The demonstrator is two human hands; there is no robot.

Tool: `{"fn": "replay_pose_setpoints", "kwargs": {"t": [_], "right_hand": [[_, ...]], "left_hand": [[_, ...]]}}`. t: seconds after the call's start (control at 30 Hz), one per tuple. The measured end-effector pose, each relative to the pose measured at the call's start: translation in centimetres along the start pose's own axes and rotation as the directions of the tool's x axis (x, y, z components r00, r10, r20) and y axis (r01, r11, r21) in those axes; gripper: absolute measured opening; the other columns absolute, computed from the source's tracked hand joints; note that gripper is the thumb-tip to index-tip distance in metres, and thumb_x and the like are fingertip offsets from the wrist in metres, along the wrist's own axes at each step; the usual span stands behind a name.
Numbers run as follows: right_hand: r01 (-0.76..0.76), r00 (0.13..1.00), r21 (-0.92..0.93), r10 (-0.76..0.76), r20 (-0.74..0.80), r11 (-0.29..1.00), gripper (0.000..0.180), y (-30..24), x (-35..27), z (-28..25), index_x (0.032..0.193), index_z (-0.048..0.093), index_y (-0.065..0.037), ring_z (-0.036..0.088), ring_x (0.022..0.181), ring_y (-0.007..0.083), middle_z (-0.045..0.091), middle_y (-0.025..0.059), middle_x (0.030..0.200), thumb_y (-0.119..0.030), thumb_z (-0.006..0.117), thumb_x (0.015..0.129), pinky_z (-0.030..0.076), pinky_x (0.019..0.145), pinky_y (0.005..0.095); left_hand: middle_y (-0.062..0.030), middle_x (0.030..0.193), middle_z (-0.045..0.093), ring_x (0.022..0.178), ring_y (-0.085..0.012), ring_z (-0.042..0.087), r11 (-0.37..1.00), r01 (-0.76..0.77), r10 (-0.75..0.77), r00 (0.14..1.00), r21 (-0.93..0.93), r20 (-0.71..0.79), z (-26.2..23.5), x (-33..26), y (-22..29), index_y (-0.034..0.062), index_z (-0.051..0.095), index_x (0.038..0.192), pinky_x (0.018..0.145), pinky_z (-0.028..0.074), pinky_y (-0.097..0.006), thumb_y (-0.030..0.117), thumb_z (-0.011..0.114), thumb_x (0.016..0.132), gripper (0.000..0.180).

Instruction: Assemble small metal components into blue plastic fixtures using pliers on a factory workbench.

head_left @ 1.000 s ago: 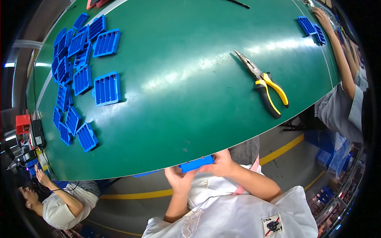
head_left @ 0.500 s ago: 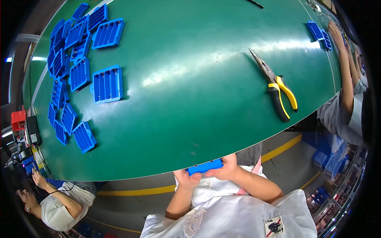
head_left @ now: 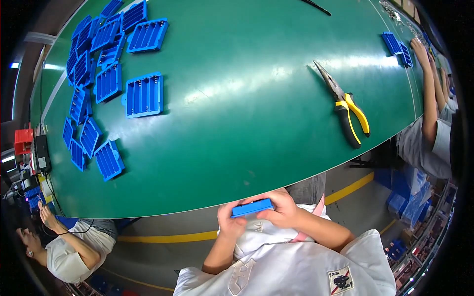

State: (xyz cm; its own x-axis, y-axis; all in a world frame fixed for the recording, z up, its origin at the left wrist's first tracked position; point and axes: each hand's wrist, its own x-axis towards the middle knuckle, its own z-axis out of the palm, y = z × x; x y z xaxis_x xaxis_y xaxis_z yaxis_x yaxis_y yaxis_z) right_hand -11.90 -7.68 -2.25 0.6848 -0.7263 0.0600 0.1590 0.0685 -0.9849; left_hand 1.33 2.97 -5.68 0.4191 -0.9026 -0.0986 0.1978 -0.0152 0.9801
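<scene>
Close to my body, just off the table's near edge, I hold a blue plastic battery holder [head_left: 253, 208] in both hands. My left hand [head_left: 228, 222] grips its left end, and my right hand [head_left: 283, 209] grips its right end. Fingers of both hands reach along its far side, with the thumbs on the near side. A smooth long side of the holder faces up toward me; its slots are hidden. Needle-nose pliers [head_left: 338, 93] with yellow and black handles lie on the green table [head_left: 222, 148], ahead and to the right of my hands.
Many similar blue battery holders [head_left: 143, 95] lie loosely piled at the table's left. Two more [head_left: 392, 43] lie at the far right, near another person's arm [head_left: 428, 93]. A dark thin tool [head_left: 317, 7] is at the far edge. A person [head_left: 74, 249] sits at the left.
Both hands still hold the battery holder, which has turned slightly, showing more of its smooth side. My fingers now reach farther along its far edge. The view has shifted a little.
</scene>
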Motion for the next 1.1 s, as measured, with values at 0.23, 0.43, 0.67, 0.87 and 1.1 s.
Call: {"fn": "replay_pose_setpoints", "kwargs": {"t": [0.23,0.43,0.67,0.87,1.1], "right_hand": [[-0.17,0.964,0.218,0.209,-0.167,0.961,0.021,-1.6,-1.0,0.7,0.107,0.062,0.0,0.06,0.063,0.0134,0.066,0.0074,0.083,-0.01,0.066,0.089,0.047,0.057,0.0272],[-0.129,0.949,0.288,0.202,-0.24,0.949,0.019,-1.4,-0.7,1.4,0.106,0.06,0.001,0.055,0.056,0.0094,0.059,0.0038,0.068,-0.012,0.061,0.093,0.043,0.05,0.025],[-0.156,0.952,0.222,0.207,-0.227,0.962,0.023,-1.1,-1.0,1.2,0.109,0.059,0.002,0.055,0.056,0.0123,0.059,0.0046,0.068,-0.012,0.063,0.092,0.043,0.052,0.0273],[-0.06,0.95,-0.039,0.045,-0.309,0.997,0.028,-1.1,-0.4,1.3,0.11,0.059,0.003,0.058,0.06,0.0167,0.06,0.0056,0.073,-0.012,0.066,0.088,0.045,0.059,0.0312],[-0.219,0.928,0.179,0.261,-0.265,0.959,0.026,-2.4,-0.8,1.4,0.111,0.057,0.003,0.058,0.058,0.014,0.062,0.0067,0.076,-0.012,0.062,0.091,0.045,0.054,0.0278]], "left_hand": [[-0.0136,0.102,0.065,0.075,-0.0178,0.066,0.968,0.199,-0.185,0.977,-0.15,0.103,2.7,1.5,3.2,-0.0057,0.056,0.12,0.057,0.054,-0.027,0.065,0.057,0.084,0.08],[-0.0144,0.09,0.064,0.063,-0.0201,0.062,0.949,0.24,-0.235,0.971,-0.204,0.046,3.3,2.0,3.8,-0.0085,0.055,0.109,0.046,0.048,-0.027,0.072,0.051,0.084,0.084],[-0.014,0.094,0.064,0.075,-0.0204,0.064,0.973,0.212,-0.212,0.977,-0.09,0.01,3.3,1.9,3.7,-0.0074,0.054,0.114,0.059,0.052,-0.03,0.07,0.048,0.087,0.083],[-0.0122,0.108,0.063,0.094,-0.0202,0.062,0.978,0.209,-0.21,0.978,-0.015,-0.007,3.5,2.1,4.4,-0.0056,0.054,0.118,0.078,0.051,-0.032,0.069,0.046,0.089,0.08],[-0.0136,0.093,0.063,0.058,-0.0148,0.061,0.991,0.117,-0.114,0.993,-0.072,0.04,3.8,2.4,4.6,-0.0065,0.049,0.121,0.046,0.048,-0.024,0.056,0.047,0.095,0.068]]}}
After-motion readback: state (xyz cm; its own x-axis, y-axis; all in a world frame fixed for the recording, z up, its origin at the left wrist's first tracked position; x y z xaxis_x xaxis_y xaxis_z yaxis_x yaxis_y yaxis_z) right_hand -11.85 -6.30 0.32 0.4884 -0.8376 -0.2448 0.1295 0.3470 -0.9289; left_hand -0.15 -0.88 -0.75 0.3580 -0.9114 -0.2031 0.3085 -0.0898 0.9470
